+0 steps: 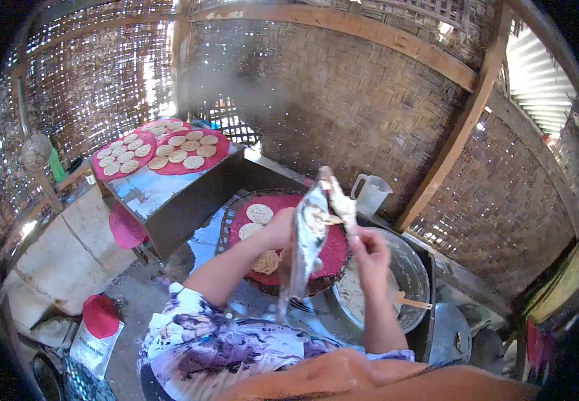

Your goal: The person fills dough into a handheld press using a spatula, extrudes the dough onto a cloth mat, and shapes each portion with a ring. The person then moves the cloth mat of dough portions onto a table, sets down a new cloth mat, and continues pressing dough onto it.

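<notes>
In front of me my left hand [281, 230] is closed round the side of a shiny, crumpled clear plastic bag [311, 230] with whitish stuff in it. My right hand [370, 250] pinches the bag's other edge, so it is pulled apart at the top. Motion blurs part of the bag. Beneath my left hand lies a round tray [224, 234] lined with red cloth [283, 202], bearing several pale flat rounds [259, 213]. Under my right forearm stands a large metal basin [418, 264] with pale batter-like stuff and a wooden-handled utensil [413, 302] in it.
A clear measuring jug [372, 195] stands behind the basin. At the left, red cloths [219, 154] with several flat rounds lie on a raised box-like table [192, 217]. A metal lid [450, 334] leans at the right. Woven walls [343, 100] close in the corner.
</notes>
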{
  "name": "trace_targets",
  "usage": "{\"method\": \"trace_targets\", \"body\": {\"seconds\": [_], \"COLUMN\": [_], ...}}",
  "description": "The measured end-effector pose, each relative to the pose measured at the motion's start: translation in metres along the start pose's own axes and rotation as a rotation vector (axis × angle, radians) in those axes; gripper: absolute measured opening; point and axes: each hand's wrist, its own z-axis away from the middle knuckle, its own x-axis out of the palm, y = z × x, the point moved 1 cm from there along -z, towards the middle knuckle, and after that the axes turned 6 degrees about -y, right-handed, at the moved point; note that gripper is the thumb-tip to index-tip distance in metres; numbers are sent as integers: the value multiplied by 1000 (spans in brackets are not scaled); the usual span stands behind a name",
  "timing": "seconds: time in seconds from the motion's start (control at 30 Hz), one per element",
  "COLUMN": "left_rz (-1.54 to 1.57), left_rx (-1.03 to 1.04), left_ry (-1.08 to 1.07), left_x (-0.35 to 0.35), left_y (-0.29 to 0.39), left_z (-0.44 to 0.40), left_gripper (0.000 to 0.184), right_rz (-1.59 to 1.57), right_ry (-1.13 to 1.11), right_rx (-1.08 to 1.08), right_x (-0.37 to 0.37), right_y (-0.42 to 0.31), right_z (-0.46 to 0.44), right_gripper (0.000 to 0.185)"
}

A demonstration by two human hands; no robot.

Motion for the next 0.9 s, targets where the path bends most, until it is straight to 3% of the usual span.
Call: {"method": "trace_targets", "body": {"seconds": [0.07,0.2,0.27,0.33,0.37,0.43,0.47,0.57,0.67,0.7,0.77,0.8,0.83,0.9], "left_rz": [-528,-117,-8,129,9,-81,-81,308,21,-99,368,274,182,-67], "left_rx": [227,15,171,79,81,-20,37,146,226,259,124,95,63,96], "left_ry": [-64,-35,17,12,-29,-87,-148,-124,-126,-127,-177,-145,-115,-141], "left_x": [17,5,-10,-6,-1,21,26,30,17,13,27,35,43,50], "left_y": [19,0,8,6,9,11,3,-13,-19,-17,-25,-13,0,12], "left_z": [-10,-11,-8,-12,-14,-21,-23,-30,-30,-31,-35,-32,-29,-31], "left_gripper": [38,37,36,36,38,41,38,33,29,28,32,33,34,36], "right_rz": [-144,192,178,229,411,594,671,922,559,449,393,366,584,679], "right_ry": [-36,-85,-51,6,82,155,162,57,-20,-53,90,165,220,219], "right_rx": [57,183,160,90,130,-119,-261,-341,-346,-221,-83,-9,19,-133], "right_x": [16,-12,-35,-51,-51,-37,-33,-30,-36,-40,-47,-47,-46,-48], "right_y": [-3,5,12,15,3,-12,-10,-15,-6,-11,-3,-4,-14,1], "right_z": [7,32,40,41,35,20,18,29,42,43,29,19,10,9], "right_gripper": [14,16,14,12,11,13,14,17,18,17,17,17,17,16]}}
